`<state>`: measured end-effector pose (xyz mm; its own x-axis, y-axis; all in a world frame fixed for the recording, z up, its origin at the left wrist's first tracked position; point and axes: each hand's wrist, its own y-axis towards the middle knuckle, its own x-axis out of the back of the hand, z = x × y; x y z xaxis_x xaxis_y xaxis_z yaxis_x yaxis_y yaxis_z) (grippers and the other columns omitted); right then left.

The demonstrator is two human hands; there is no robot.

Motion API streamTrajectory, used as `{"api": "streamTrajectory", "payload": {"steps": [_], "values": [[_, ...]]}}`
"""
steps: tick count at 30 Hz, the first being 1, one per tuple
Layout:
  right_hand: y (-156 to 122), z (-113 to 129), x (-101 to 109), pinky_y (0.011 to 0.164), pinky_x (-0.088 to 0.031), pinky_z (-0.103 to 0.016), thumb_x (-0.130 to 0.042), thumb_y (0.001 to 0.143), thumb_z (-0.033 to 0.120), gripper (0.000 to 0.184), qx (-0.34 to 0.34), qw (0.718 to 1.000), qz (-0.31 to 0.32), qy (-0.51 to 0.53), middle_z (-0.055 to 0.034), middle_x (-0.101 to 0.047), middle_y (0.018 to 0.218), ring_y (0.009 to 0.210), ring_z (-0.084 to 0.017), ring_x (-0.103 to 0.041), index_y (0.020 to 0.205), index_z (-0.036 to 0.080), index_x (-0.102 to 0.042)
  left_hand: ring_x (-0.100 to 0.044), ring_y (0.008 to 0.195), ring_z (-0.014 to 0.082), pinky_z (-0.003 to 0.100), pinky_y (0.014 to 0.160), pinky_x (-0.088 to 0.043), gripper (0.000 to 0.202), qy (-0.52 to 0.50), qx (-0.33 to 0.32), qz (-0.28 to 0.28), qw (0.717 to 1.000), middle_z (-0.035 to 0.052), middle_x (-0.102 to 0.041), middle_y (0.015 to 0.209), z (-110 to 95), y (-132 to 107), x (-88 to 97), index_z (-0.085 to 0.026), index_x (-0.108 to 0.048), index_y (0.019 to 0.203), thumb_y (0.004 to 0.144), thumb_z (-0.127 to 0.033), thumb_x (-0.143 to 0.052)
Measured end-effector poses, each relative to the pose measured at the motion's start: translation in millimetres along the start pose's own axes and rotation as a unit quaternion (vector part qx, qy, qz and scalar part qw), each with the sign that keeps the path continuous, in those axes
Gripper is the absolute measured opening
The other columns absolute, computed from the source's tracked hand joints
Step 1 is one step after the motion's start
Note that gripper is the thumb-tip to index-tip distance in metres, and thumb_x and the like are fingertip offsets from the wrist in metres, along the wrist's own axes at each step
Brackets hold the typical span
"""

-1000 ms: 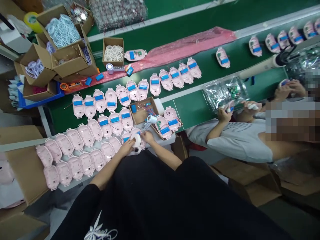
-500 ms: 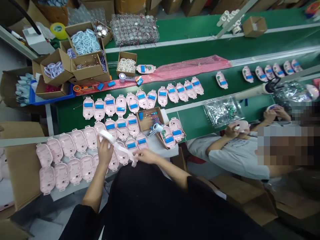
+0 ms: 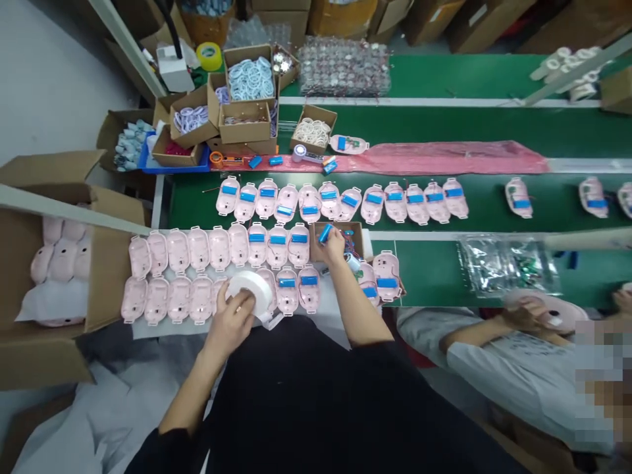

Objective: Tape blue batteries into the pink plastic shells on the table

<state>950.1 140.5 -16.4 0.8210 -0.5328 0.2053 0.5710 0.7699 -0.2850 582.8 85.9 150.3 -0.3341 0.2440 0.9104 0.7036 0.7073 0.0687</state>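
My left hand (image 3: 232,320) is closed on a roll of white tape (image 3: 260,284), held over the near row of pink plastic shells (image 3: 178,297). A loose end of tape hangs at the roll's lower right. In the fingers of my right hand (image 3: 334,246) is a blue battery (image 3: 324,233), above a small cardboard box (image 3: 316,253) with wires and more blue pieces inside. Several shells close to both hands hold a blue battery, such as the shell (image 3: 299,245) left of the box. Shells farther left have none. My left hand and the roll partly hide shells beneath them.
Behind lies a green bench with another row of shells (image 3: 309,203) and a strip of pink wrap (image 3: 454,158). Boxes of rings (image 3: 251,79) stand at the back left. A large open carton (image 3: 111,276) is at the left. A co-worker (image 3: 523,368) sits at the right.
My right hand has left the tape end, moved to the box and now grips a blue battery. The left hand still holds the tape roll, now tilted flatter. The camera view has shifted.
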Motion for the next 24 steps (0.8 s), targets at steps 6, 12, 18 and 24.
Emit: {"api": "streamTrajectory", "payload": {"steps": [6,12,18,24], "values": [[-128,72,-12,0.081,-0.060,-0.034,-0.065,0.095,0.059,0.059,0.030,0.983,0.164,0.079,-0.0051,-0.074,0.106,0.087,-0.019,-0.072,0.143,0.026,-0.062,-0.017,0.160,0.0411,0.053,0.099,-0.064,0.064,0.015,-0.026,0.140,0.990,0.0067,-0.062,0.141,10,-14,16.4,-0.034,-0.059,0.143,0.088,-0.002,-0.050],[-184,132,-38,0.118,-0.044,-0.048,-0.060,0.100,0.048,0.052,0.182,0.911,0.336,-0.155,-0.0114,-0.064,0.147,0.138,-0.031,-0.058,0.145,0.024,-0.063,-0.034,0.154,0.0391,0.035,0.076,-0.068,0.053,0.069,-0.125,0.190,0.971,0.0087,-0.065,0.134,14,-19,27.0,-0.032,-0.058,0.142,0.096,-0.006,-0.051],[-188,117,-51,0.111,-0.050,-0.052,-0.064,0.096,0.046,0.052,0.066,0.859,0.482,-0.160,-0.0112,-0.071,0.136,0.127,-0.034,-0.067,0.142,0.022,-0.065,-0.044,0.148,0.0388,0.034,0.076,-0.067,0.053,0.098,-0.144,0.238,0.955,0.0091,-0.069,0.120,23,-20,35.5,-0.029,-0.062,0.136,0.092,-0.001,-0.056],[-244,54,-86,0.114,-0.048,-0.051,-0.075,0.085,0.054,0.063,-0.114,0.957,0.247,0.101,-0.0113,-0.068,0.141,0.132,-0.032,-0.063,0.139,0.022,-0.066,-0.040,0.151,0.0391,0.041,0.088,-0.065,0.049,0.043,-0.084,0.266,0.959,0.0097,-0.071,0.122,21,-43,7.1,-0.028,-0.065,0.135,0.091,-0.006,-0.059]]}}
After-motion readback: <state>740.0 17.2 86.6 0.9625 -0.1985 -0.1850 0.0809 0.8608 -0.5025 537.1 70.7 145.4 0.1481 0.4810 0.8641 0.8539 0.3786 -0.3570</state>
